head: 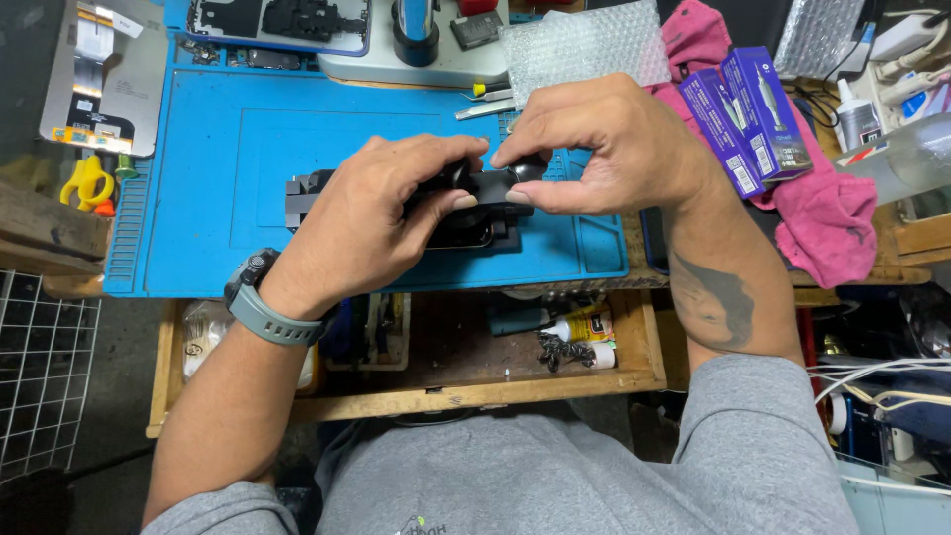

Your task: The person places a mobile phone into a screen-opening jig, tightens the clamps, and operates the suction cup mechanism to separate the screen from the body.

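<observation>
Blue rubber work mat [228,168] covers the counter; purple cardboard boxes [748,109] on a pink cloth [822,213] lie at two o'clock. Both hands, left [371,223] and right [604,149], pinch a small black glossy device [485,188] at mat centre, atop a black clamp fixture [302,193].

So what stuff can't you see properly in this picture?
Head view:
- Black device: mostly covered by the left hand and right hand.
- Black clamp: half hidden behind the left hand.
- Open drawer: contents shadowed, small.
- White bottles: cut off by the right edge.
</observation>
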